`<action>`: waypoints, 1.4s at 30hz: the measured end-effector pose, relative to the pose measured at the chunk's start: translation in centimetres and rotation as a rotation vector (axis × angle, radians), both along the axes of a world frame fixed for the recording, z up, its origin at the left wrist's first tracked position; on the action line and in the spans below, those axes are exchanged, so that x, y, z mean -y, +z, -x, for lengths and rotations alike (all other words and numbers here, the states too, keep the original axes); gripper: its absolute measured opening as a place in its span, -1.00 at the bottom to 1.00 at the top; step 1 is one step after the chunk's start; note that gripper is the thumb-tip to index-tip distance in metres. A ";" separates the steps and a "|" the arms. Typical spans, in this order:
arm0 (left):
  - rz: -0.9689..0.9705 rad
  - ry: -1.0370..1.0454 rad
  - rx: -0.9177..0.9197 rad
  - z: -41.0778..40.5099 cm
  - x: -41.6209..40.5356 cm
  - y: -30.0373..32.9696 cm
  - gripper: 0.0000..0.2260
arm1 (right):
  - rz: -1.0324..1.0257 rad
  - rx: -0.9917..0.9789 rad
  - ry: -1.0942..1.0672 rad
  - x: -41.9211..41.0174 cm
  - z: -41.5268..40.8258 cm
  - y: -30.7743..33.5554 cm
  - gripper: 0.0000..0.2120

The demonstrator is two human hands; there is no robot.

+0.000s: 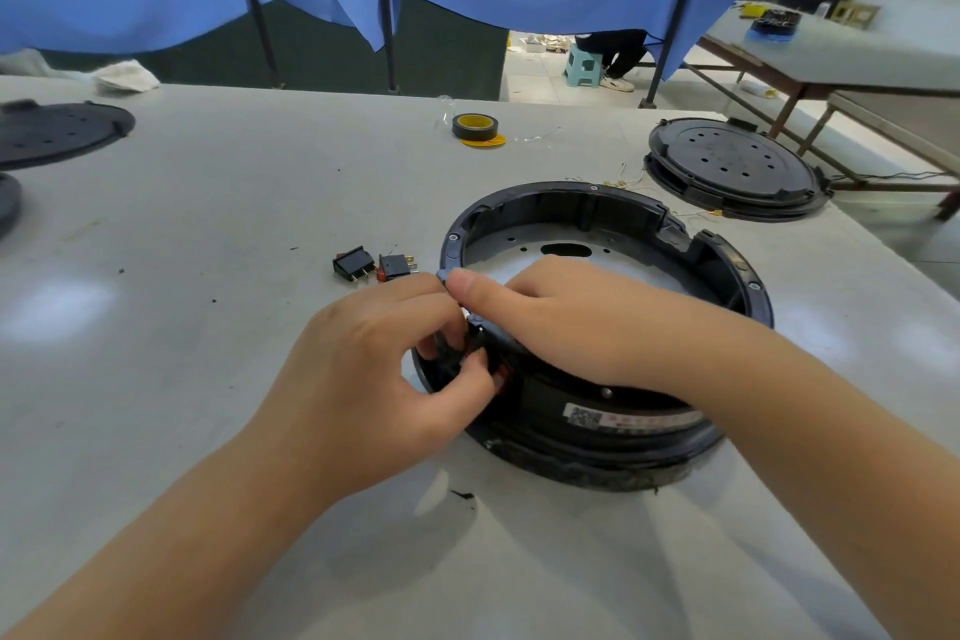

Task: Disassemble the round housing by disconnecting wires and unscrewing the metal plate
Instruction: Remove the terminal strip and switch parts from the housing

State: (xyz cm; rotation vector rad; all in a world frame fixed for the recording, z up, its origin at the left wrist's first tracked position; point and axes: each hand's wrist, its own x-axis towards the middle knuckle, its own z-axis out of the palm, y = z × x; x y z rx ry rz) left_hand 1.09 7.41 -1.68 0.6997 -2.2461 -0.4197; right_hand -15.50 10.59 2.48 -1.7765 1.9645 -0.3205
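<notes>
A black round housing (727, 270) lies on the grey table, open side up, with a perforated metal plate (524, 244) inside it. My left hand (374, 379) pinches a small black and red part at the outside of the housing's near-left wall. My right hand (561, 322) reaches over the rim at the same spot, its thumb pressed on the rim's top and its fingers curled down inside the wall. What the fingers hold is mostly hidden. A white label with a code (613, 418) shows on the near wall.
Two loose black rocker switches (374, 265) lie just left of the housing. A yellow-and-black tape roll (475, 127) sits farther back. Another round black cover (732, 169) with thin wires lies at the back right, and dark discs (52, 130) at the far left. Blue cloth hangs behind.
</notes>
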 end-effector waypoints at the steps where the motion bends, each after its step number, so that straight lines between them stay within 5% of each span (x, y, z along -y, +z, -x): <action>1: -0.011 -0.003 -0.006 0.0 0.1 0.0 -0.78 | -0.024 -0.006 -0.003 0.4 -0.2 -0.1 -0.24; 5: -0.034 -0.012 0.005 -0.1 0.3 -0.1 -0.78 | -0.029 0.007 0.013 1.1 -0.4 -0.8 -0.13; 42: -0.011 -0.054 0.132 -0.2 0.9 -0.3 -0.80 | -0.033 0.049 0.191 0.7 -0.3 -0.9 -0.31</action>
